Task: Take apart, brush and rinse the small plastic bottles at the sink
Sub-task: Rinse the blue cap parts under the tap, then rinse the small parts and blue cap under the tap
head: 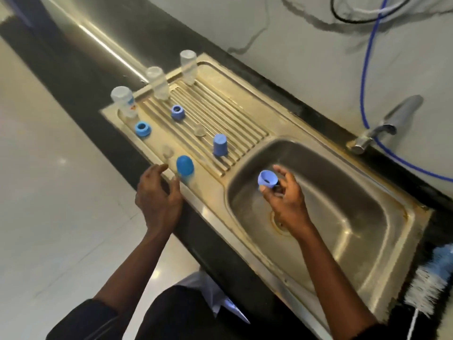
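My right hand [285,198] holds a blue bottle collar ring [267,179] over the sink basin [343,192]. Open and holding nothing, my left hand [157,190] hovers at the sink's front edge, close to a blue dome cap [185,165] on the drainboard [215,104]. Three clear plastic bottles [122,100] [158,82] [188,66] stand upside down along the drainboard's far-left edge. Two blue collar rings [142,128] [178,112] and a tall blue cap [220,144] also rest there. Two clear teats [199,130] [168,151] lie between them.
A steel tap [382,126] juts from the wall behind the basin, with a blue hose [367,69] beside it. A blue and white bottle brush [431,285] lies on the black counter at the far right. Pale floor tiles [49,192] are at the left.
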